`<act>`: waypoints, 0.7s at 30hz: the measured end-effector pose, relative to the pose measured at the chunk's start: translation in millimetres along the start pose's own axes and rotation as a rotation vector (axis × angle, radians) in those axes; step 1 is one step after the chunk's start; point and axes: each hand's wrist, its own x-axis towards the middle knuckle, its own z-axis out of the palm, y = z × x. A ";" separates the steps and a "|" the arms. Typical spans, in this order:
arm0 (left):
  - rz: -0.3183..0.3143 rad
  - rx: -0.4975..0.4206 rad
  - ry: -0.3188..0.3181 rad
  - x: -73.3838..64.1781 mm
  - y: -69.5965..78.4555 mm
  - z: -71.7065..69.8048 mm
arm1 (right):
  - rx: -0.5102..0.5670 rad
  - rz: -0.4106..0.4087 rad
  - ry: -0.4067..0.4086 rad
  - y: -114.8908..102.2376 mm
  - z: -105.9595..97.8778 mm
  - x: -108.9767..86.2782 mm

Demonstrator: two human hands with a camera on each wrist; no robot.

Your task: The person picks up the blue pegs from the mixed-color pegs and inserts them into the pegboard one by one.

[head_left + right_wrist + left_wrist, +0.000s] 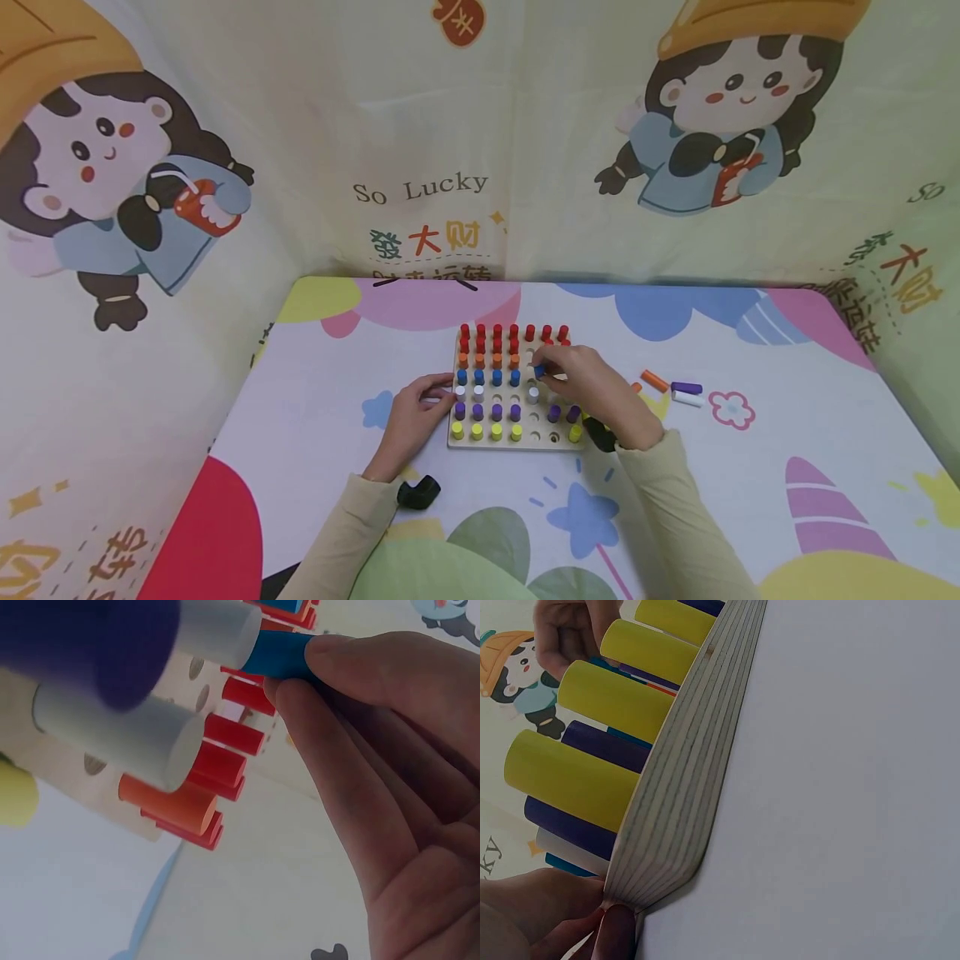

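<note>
A wooden peg board [517, 446] lies on the table, with rows of red, orange, blue, white, purple and yellow pegs standing in it. My left hand [411, 425] holds the board at its left edge. In the left wrist view, the fingers [544, 900] grip the corner of the layered board edge [686, 765]. Over the board's right half, my right hand [596, 387] pinches a blue peg [277, 654] between thumb and finger. Bare holes show in several rows near that hand. The peg's lower end is hidden behind a white peg [217, 631] in the right wrist view.
Right of the board lie loose pegs: an orange one [655, 381], a purple one [686, 387] and a white one [687, 399]. Another orange peg shows partly beside the right hand. A patterned cloth [555, 167] hangs behind the table.
</note>
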 end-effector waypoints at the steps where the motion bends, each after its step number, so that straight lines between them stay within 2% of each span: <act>1: -0.002 -0.001 -0.001 0.2 -0.1 0.0 | -0.004 0.004 -0.003 -1.0 -0.1 0.9; 14: 0.006 -0.003 -0.007 1.0 0.1 -1.5 | -0.014 -0.002 -0.025 -2.8 2.0 7.0; 21: 0.002 -0.007 -0.004 1.2 0.0 -1.4 | -0.032 0.039 -0.059 -3.9 3.0 10.9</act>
